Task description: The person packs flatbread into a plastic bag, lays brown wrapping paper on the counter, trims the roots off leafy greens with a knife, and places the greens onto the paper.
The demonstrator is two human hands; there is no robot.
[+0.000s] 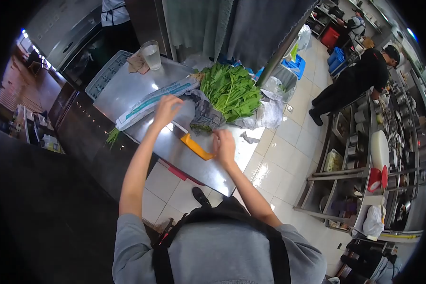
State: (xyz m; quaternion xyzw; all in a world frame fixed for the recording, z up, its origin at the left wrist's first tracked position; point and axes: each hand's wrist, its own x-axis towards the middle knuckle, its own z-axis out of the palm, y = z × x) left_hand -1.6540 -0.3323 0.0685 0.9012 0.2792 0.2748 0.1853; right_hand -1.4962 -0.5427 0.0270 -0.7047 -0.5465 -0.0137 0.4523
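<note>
On the steel table [225, 170] a knife with a yellow handle [197, 146] lies between my hands. My left hand [167, 110] hovers by the white and teal printed wrapping [151, 100], its fingers partly curled and apart. Close to the knife's handle end is my right hand [223, 146]; whether its fingers hold anything is hidden. Beyond them lies a large bunch of leafy greens [229, 90] on newspaper [267, 112]. Dark wet-looking paper [205, 111] sits beside the greens. Green stalks [112, 136] poke out of the wrapping's near-left end.
A glass [151, 56] stands on a brown cloth [138, 63] at the back left, near a grey crate [108, 75]. Right of the table is a lined bin [284, 78]. A person in black [359, 78] stands by the shelves at right; others are further off.
</note>
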